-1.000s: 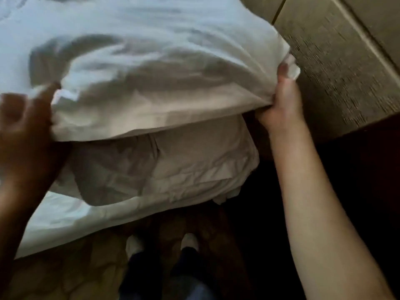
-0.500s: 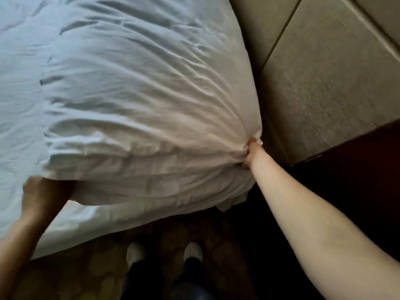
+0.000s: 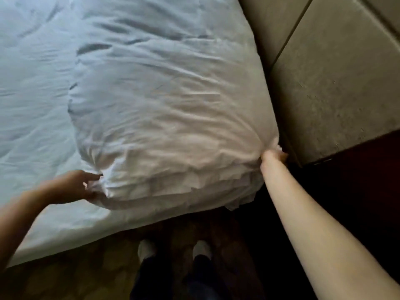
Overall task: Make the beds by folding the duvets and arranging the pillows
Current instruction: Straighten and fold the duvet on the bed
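A large white pillow lies flat on the white bed, its right side against the headboard. My left hand pinches the pillow's near left corner, with fabric showing between thumb and fingers. At the near right corner my right hand grips bunched fabric, and most of its fingers are hidden in the cloth. More crumpled white fabric shows under the pillow's near edge.
A beige upholstered headboard runs along the right of the bed. Below it is a dark brown surface. I stand on patterned carpet at the bedside, my feet close to the mattress edge.
The pillow was lifted above a lower pillow a second ago and now lies flat on top of it. Both hands came down with it, and the left hand moved right along the near edge.
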### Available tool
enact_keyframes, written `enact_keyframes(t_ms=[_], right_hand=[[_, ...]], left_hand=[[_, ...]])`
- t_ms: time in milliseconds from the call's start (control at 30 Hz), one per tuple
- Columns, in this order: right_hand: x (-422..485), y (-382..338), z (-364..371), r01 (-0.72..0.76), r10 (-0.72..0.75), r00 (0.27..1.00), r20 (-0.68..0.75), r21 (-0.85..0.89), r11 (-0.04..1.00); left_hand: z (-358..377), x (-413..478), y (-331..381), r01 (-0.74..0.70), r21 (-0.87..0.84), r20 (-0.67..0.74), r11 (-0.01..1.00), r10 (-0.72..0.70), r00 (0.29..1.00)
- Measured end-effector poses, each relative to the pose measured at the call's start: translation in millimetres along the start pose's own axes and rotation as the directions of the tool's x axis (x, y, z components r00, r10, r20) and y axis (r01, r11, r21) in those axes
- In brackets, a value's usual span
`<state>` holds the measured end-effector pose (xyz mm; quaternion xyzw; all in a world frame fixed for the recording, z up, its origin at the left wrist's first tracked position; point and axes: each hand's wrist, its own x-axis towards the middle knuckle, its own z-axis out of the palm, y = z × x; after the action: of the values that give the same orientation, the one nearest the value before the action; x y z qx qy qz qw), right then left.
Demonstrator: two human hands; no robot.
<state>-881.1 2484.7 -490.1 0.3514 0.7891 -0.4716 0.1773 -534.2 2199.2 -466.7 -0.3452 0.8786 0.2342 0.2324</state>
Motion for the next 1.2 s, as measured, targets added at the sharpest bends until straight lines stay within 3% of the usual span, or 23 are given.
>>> enact_keyframes(t_ms=[67,100,133,167,200,233,267,300,333,367,433,467,500,567,600,633,700,733,900,967,1067,1133,1200], right_hand=[[-32,-28,-2,0.359,-0.379,0.925,-0.037,-0.25,0.899],[-57,-48,-3,0.622,-0.656,0.755,-0.01,-0.305,0.721],[-82,-68,1,0.825,-0.856,0.517,0.003,-0.268,0.497],[-107,-83,7,0.941,-0.957,0.287,-0.036,-0.174,0.289],[-119,-93,18,0.985,-0.994,0.098,-0.043,-0.138,0.103],[-117,-93,33,0.982,-0.999,-0.026,0.047,-0.187,-0.034],[-107,-86,47,0.951,-0.961,-0.044,0.274,-0.285,-0.125],[-87,-70,58,0.905,-0.848,0.039,0.528,-0.379,-0.195],[-67,-55,61,0.848,-0.686,0.202,0.699,-0.475,-0.234],[-53,-54,63,0.795,-0.572,0.334,0.749,-0.55,-0.257],[-64,-85,63,0.777,-0.515,0.412,0.752,-0.585,-0.232],[-85,-111,59,0.801,-0.558,0.368,0.744,-0.559,-0.216],[-100,-135,58,0.838,-0.675,0.254,0.692,-0.507,-0.204],[-103,-154,59,0.897,-0.931,-0.051,0.362,-0.393,-0.202],[-89,-142,61,0.902,-0.954,-0.072,0.292,-0.388,-0.187],[-65,-116,66,0.894,-0.932,0.025,0.361,-0.426,-0.141],[-14,-55,67,0.819,-0.699,0.403,0.591,-0.574,-0.013],[8,-37,63,0.778,-0.598,0.528,0.603,-0.626,0.055],[41,-4,15,0.69,-0.459,0.696,0.552,-0.692,0.212],[37,18,0,0.645,-0.418,0.762,0.494,-0.634,0.427],[30,64,-6,0.239,-0.146,0.932,0.331,-0.263,0.935],[19,90,-8,-0.154,0.183,0.855,0.485,-0.1,0.983],[3,103,-7,-0.366,0.256,0.717,0.648,0.038,0.93]], left_hand=[[-42,9,-13,-0.138,-0.058,-0.258,0.989,0.119,0.959],[-63,19,-16,-0.178,-0.043,-0.51,0.983,0.131,0.85],[-79,25,-9,-0.172,-0.085,-0.717,0.981,0.059,0.694],[-85,31,14,-0.178,-0.165,-0.83,0.97,-0.039,0.556],[-81,37,48,-0.166,-0.211,-0.851,0.963,-0.097,0.516],[-70,43,84,-0.12,-0.198,-0.806,0.973,-0.092,0.585],[-50,47,121,-0.04,-0.127,-0.679,0.991,-0.057,0.732],[-31,54,147,0.009,-0.028,-0.476,1.0,-0.021,0.879],[-20,59,164,0.061,0.049,-0.293,0.997,-0.044,0.955],[-20,69,173,0.09,0.097,-0.187,0.991,-0.071,0.98],[-56,80,180,0.031,0.11,-0.114,0.993,-0.018,0.993],[-79,72,188,-0.018,0.101,-0.181,0.995,0.036,0.983],[-93,67,198,-0.079,0.062,-0.327,0.995,0.095,0.94],[-83,63,207,-0.157,-0.021,-0.614,0.987,0.111,0.781],[-62,63,209,-0.141,-0.032,-0.603,0.989,0.094,0.792],[-34,65,209,-0.097,0.033,-0.509,0.995,0.101,0.855],[16,79,207,-0.024,0.202,-0.316,0.979,0.089,0.945],[26,89,208,-0.022,0.232,-0.289,0.972,0.091,0.953],[35,90,228,-0.087,0.234,-0.282,0.968,0.153,0.947],[46,76,226,-0.158,0.293,-0.24,0.943,0.233,0.942],[71,59,213,-0.303,0.484,-0.145,0.821,0.417,0.897],[89,47,206,-0.318,0.565,-0.147,0.761,0.472,0.869],[103,39,200,-0.279,0.625,-0.161,0.729,0.47,0.868]])
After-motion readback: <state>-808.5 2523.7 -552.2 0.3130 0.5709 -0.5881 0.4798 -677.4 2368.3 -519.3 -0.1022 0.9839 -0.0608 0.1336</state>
